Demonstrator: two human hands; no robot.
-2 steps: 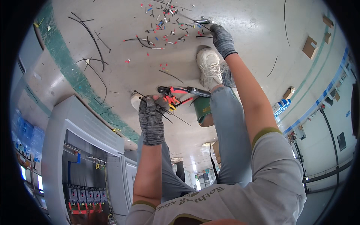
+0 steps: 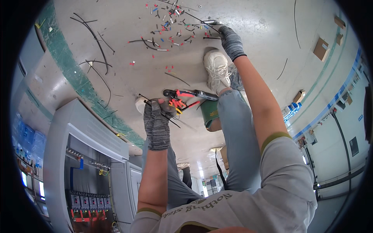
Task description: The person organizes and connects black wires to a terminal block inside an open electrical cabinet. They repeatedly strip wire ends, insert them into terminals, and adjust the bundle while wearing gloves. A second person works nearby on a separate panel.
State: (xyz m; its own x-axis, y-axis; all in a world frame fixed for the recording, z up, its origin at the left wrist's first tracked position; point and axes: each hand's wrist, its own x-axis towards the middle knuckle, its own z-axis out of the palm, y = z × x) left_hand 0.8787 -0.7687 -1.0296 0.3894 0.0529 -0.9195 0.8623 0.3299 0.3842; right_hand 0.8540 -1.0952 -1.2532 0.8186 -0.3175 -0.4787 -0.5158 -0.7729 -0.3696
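Observation:
My left hand (image 2: 157, 124), in a grey knit glove, is closed around several thin black wires (image 2: 143, 96) whose ends stick out on both sides of it. Out by the scattered pieces, my gloved right hand (image 2: 232, 42) pinches the end of a long black wire (image 2: 200, 19) that runs off to the upper left. A silvery tool (image 2: 210, 22) lies on the floor beside those fingers. Just right of my left hand rest a red-and-black hand tool (image 2: 190, 94) and some red-handled pliers (image 2: 177, 103), with a yellow piece partly hidden by the glove.
Small red, black, white and blue pieces (image 2: 171, 29) litter the grey floor. Loose black wires (image 2: 95, 35) lie farther left. My white shoe (image 2: 216, 66) stands near a green container (image 2: 211, 112). A grey electrical cabinet (image 2: 93, 128) is at the left, cardboard pieces (image 2: 321, 49) at the right.
The wire at my right hand shows more clearly and sits slightly differently. The wire ends below my left hand have shifted a little. Both hands stay almost in place.

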